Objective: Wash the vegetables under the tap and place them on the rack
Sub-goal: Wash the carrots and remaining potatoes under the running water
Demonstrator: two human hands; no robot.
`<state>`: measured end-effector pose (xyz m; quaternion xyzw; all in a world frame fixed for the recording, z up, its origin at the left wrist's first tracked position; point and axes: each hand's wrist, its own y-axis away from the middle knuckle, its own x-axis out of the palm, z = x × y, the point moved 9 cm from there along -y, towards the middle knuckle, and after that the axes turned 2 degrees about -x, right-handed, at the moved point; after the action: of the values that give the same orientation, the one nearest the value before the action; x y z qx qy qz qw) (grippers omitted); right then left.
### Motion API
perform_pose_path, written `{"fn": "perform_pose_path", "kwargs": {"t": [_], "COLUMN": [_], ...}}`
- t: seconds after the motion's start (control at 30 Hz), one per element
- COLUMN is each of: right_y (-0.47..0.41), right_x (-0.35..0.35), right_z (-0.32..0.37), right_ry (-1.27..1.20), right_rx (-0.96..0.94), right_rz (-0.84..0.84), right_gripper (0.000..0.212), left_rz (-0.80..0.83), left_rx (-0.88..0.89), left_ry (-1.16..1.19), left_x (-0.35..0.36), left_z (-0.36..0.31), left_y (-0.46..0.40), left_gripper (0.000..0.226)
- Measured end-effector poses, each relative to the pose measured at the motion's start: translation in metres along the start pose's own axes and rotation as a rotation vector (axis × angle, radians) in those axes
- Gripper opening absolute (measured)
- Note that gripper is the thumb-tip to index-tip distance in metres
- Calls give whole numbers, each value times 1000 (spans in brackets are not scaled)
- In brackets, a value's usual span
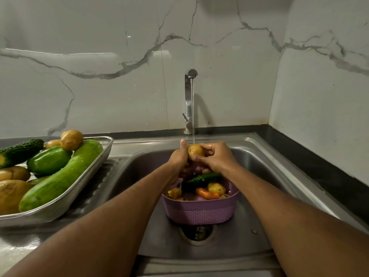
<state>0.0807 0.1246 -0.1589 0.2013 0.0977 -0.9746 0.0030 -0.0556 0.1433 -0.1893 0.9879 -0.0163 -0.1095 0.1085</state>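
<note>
Fingers curl round potato.

A single wide-angle view from the person's head looks forward and down into the stainless steel sink, close enough that both forearms run in from the bottom corners to meet just above frame centre. The chrome tap stands near the middle, against the white marble-veined wall tiles filling the upper half. The metal mesh rack is cut off by the left edge. Straight lines bow toward the frame edges.
</note>
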Motion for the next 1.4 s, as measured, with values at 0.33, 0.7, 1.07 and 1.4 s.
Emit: {"fn": "perform_pose_path", "kwargs": {"t": [0.33,0.7,1.07,1.4], "right_y": [0,0,11,18], "right_x": [-12,6,-6,-21], "right_z": [4,-8,25,37], "right_ry": [77,-153,335,305], "right_rx": [-14,100,-130,-147], "right_rz": [-210,-21,-291,-419], "right_gripper": [38,59,47,53], "left_rz": [-38,32,-184,-305], "left_rx": [157,296,641,625], "left_ry": [1,-33,-432,-410], "left_x": [-1,-5,-5,2], "left_z": [-4,-9,-41,-59], "left_y": [1,7,52,74], "left_gripper": [60,41,51,41]}}
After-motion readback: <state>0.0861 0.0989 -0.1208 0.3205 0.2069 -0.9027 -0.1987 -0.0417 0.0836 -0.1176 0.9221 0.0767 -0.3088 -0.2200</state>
